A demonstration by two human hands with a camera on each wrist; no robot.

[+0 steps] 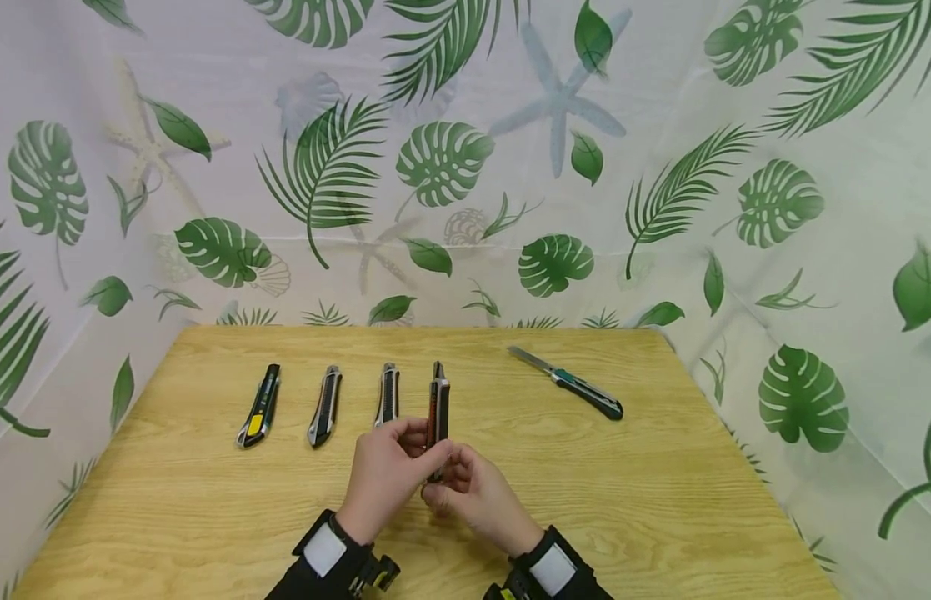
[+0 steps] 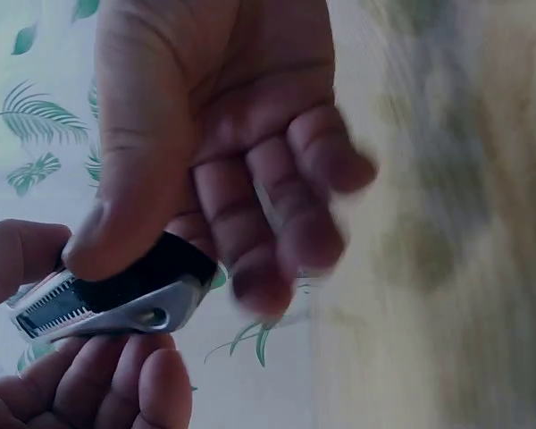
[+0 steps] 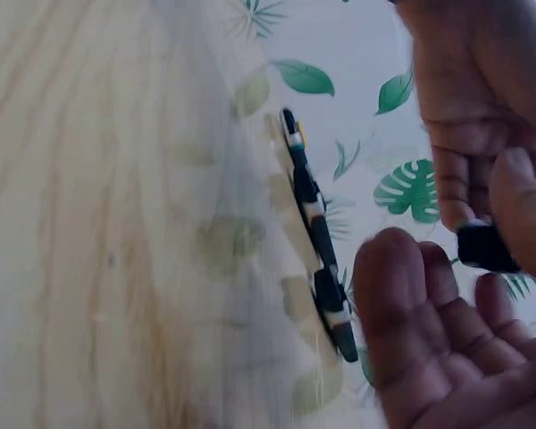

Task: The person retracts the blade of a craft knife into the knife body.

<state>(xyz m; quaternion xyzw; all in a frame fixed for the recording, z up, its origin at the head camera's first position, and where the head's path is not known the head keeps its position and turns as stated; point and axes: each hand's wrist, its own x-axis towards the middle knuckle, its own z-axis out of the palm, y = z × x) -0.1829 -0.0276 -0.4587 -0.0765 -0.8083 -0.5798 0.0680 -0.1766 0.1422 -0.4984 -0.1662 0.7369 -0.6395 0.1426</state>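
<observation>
Upright in front of me, a silver and black snap-off utility knife (image 1: 438, 404) is held between both hands. My left hand (image 1: 386, 467) grips it around the lower half, thumb across the front. In the left wrist view the left thumb presses the black end of the knife (image 2: 152, 277). My right hand (image 1: 480, 496) pinches the same knife near its bottom, its fingers curled beside the left thumb. The right wrist view shows only the knife's black end (image 3: 487, 248) between the hands. Part of the handle is hidden by fingers.
Left of the hands lie a cutter with a yellow patch (image 1: 258, 412), a grey-black cutter (image 1: 326, 408) and another (image 1: 387, 393) partly behind the left hand. A teal and black knife (image 1: 585, 392) with its long blade out lies right. A leaf-print cloth (image 1: 465, 275) backs the wooden table (image 1: 660, 500).
</observation>
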